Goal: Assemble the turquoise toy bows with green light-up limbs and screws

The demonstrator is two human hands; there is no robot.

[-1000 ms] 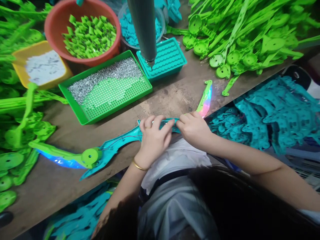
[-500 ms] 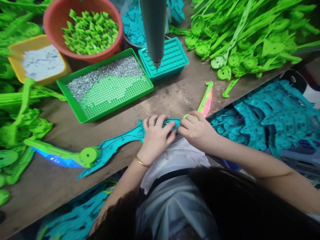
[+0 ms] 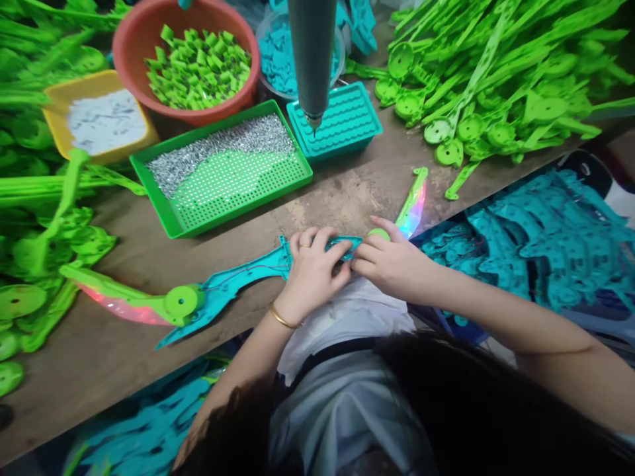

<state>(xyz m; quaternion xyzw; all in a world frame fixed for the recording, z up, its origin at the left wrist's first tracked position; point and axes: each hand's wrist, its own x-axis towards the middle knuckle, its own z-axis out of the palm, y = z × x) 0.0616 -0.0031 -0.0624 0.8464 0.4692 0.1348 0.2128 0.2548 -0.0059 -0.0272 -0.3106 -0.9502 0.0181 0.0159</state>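
A long, curved teal plastic toy shell [image 3: 248, 270] lies across the near side of the table, with a thin wire running inside it. At its left end sits a green arm with a round hub [image 3: 181, 303] and a clear edge lit red. A matching green arm [image 3: 415, 192] at the right end glows pink and blue. My left hand [image 3: 317, 264], with a ring and a bangle, curls over the middle of the shell. My right hand [image 3: 389, 261] is closed on its right part, beside the green hub, index finger raised. The fingertips of both hands are partly hidden.
A hanging screwdriver [image 3: 311, 59] points down above a teal tray [image 3: 347, 142]. Nearby are a green tray of screws [image 3: 218, 221], a red bowl of green pieces [image 3: 131, 46] and a yellow tray [image 3: 54, 125]. Green parts [image 3: 476, 73] and teal shells [image 3: 546, 231] are piled at right.
The left arm's light has turned from blue to red, and the right one from pink to pink and blue. My right index finger has lifted. The view has shifted slightly.
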